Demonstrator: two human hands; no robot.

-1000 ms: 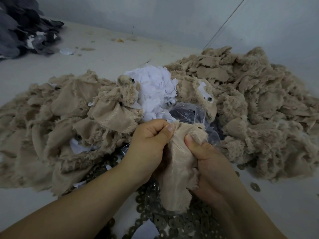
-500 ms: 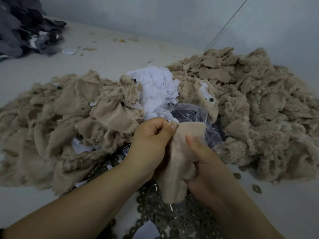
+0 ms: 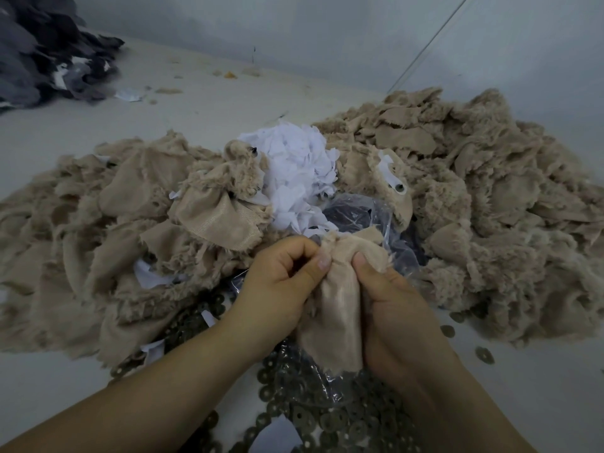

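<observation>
A beige plush fabric piece [image 3: 336, 308] hangs between both hands, smooth backing side up, its frayed lower edge over the washers. My left hand [image 3: 277, 286] pinches its upper left edge with thumb against curled fingers. My right hand [image 3: 389, 308] grips its right side, thumb pressed on top near the furry upper edge. Both hands are close together in front of the piles.
Large heaps of beige plush pieces lie left [image 3: 98, 230] and right [image 3: 490, 204]. White paper scraps [image 3: 297, 171] and a clear plastic bag [image 3: 369, 217] sit between them. Dark round washers [image 3: 327, 416] cover the table below my hands. Dark fabric [image 3: 42, 50] lies far left.
Both hands shifted slightly on the beige piece; the thumbs have come closer together and the top edge is bunched between them.
</observation>
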